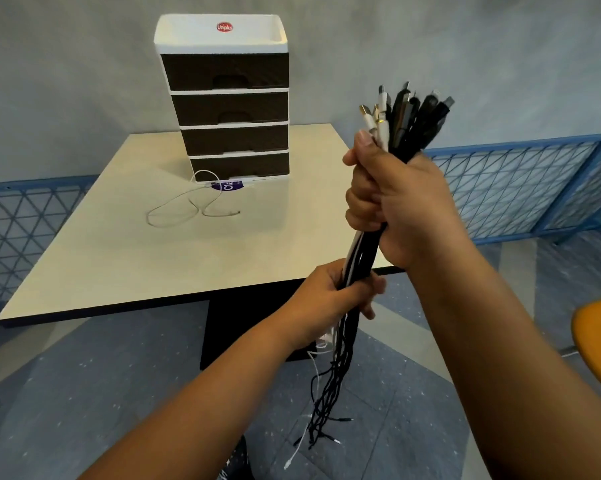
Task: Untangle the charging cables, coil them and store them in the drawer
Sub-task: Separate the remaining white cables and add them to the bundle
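A bundle of several black and white charging cables (pixel 406 119) stands upright in the air, plugs at the top. My right hand (pixel 396 202) grips the bundle just under the plugs. Lower down, my left hand (pixel 333 296) grips the same bundle, and the loose ends (pixel 326 403) dangle toward the floor. One white cable (pixel 184 206) lies in loose loops on the beige table (pixel 101 258). Behind it stands a drawer unit (pixel 233 109) with several dark drawers, all pushed in, and a white top tray.
A purple label (pixel 228 186) lies at the foot of the drawer unit. Blue mesh railing (pixel 520 188) runs behind the table on both sides. An orange seat (pixel 600 341) shows at the right edge. The table's dark pedestal (pixel 236 323) stands on grey floor.
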`<action>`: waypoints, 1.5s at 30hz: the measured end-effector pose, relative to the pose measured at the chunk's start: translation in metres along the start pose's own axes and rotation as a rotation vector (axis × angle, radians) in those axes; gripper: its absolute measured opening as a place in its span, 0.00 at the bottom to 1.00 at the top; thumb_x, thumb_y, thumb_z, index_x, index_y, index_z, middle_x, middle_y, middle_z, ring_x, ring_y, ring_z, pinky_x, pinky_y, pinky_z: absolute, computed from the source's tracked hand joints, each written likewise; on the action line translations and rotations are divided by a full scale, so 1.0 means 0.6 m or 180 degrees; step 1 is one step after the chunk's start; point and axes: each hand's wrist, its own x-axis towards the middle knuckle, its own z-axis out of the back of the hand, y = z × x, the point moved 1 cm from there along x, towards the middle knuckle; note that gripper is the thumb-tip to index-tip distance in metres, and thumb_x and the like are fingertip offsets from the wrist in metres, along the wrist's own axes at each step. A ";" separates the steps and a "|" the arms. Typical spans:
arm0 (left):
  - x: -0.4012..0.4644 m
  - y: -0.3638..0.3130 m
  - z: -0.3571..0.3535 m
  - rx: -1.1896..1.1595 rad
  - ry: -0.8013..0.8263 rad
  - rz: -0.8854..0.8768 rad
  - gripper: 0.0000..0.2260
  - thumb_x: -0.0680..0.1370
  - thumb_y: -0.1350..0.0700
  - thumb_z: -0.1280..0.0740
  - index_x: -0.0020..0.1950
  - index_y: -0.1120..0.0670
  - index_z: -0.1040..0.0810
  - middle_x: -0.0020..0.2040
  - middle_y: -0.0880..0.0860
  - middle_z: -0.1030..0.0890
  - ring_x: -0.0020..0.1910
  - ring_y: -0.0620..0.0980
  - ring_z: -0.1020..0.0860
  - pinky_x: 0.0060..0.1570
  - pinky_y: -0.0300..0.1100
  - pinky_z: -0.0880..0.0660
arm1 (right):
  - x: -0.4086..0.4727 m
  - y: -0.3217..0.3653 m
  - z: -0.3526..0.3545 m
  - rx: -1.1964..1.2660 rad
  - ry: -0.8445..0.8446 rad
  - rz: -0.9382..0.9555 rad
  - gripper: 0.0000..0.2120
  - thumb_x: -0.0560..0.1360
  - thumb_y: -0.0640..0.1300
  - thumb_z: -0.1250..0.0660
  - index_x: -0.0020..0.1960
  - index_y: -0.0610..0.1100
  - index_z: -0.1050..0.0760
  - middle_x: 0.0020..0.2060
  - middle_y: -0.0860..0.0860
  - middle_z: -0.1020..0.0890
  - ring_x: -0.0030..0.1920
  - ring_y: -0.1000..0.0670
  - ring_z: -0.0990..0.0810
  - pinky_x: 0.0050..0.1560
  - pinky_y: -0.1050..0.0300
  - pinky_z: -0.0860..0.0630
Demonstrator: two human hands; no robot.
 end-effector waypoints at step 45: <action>0.140 0.091 0.463 0.2650 -0.1413 0.0670 0.09 0.82 0.53 0.38 0.59 0.50 0.21 0.57 0.46 0.22 0.54 0.43 0.25 0.53 0.34 0.33 | 0.235 -0.132 -0.105 0.0016 0.0105 -0.0778 0.12 0.82 0.47 0.39 0.44 0.41 0.26 0.24 0.51 0.40 0.23 0.54 0.43 0.25 0.62 0.45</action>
